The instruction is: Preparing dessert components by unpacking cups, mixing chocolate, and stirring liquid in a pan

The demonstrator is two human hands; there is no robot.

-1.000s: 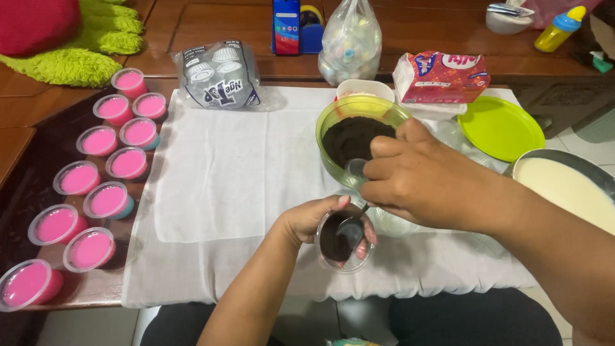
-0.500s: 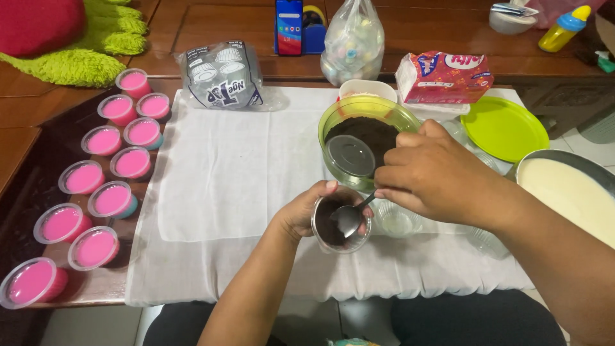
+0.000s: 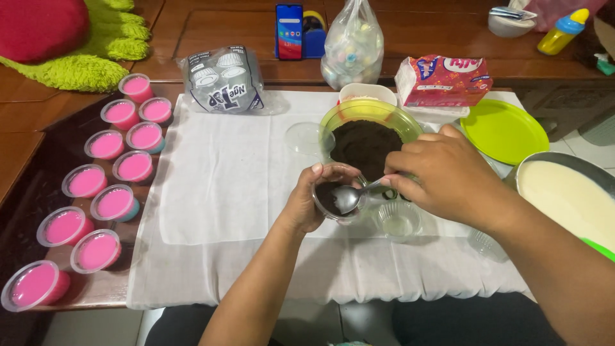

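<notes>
My left hand (image 3: 309, 200) grips a small clear plastic cup (image 3: 333, 200) with dark brown crumbs in its bottom, held over the white cloth (image 3: 218, 186). My right hand (image 3: 442, 174) holds a metal spoon (image 3: 353, 196) whose bowl rests inside that cup. Just behind the cup stands a green-rimmed glass bowl (image 3: 384, 114) filled with the same dark crumbs (image 3: 366, 145). An empty clear cup (image 3: 397, 221) stands on the cloth under my right hand, and a clear lid (image 3: 302, 137) lies left of the bowl.
Several cups of pink pudding (image 3: 106, 205) line the left side. A metal pot of cream-coloured liquid (image 3: 567, 198) sits at the right, a lime plate (image 3: 503, 131) behind it. Along the back are a bag of cups (image 3: 221, 80), a knotted plastic bag (image 3: 353, 48), a phone (image 3: 289, 31) and a pink package (image 3: 445, 80).
The spoon has gone from the crumb bowl down into the held cup. My left hand has raised the cup slightly toward the bowl.
</notes>
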